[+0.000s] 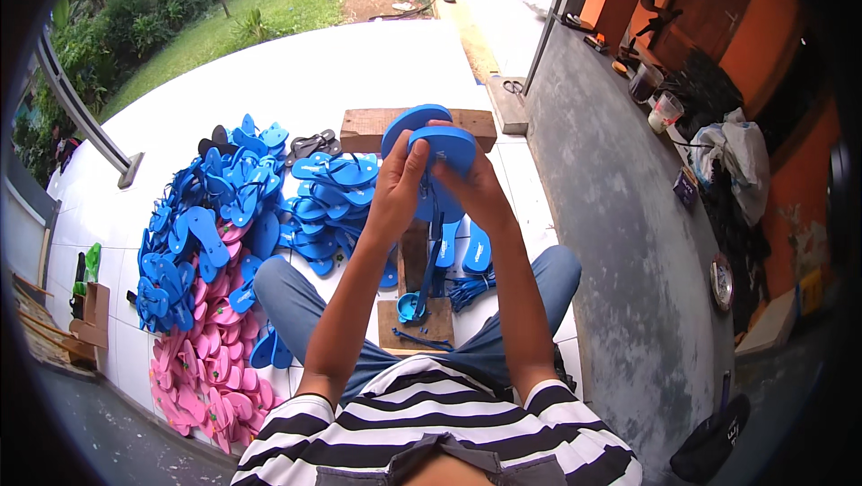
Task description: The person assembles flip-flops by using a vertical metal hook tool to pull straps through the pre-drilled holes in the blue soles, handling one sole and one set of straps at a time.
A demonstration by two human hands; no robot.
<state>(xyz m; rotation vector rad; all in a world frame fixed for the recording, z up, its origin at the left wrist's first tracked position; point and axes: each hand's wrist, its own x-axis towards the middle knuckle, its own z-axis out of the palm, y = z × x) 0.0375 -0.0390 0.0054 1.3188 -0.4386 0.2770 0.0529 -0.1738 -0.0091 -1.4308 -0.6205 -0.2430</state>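
Observation:
Both hands hold a pair of blue flip-flop soles [435, 140] up in front of me, one sole behind the other. My left hand [398, 182] grips their left side and my right hand [473, 185] grips the lower right. A blue strap [435, 257] hangs down from the soles between my forearms. Below, between my knees, a small wooden board [415, 322] carries a blue cup-shaped tool [409, 306] and a loose strap.
A big heap of blue flip-flops [233, 207] and pink ones [211, 369] lies on the white tiled floor to my left. A wooden block [368, 127] lies ahead. A grey concrete ledge [620, 216] with cups and bags runs along the right.

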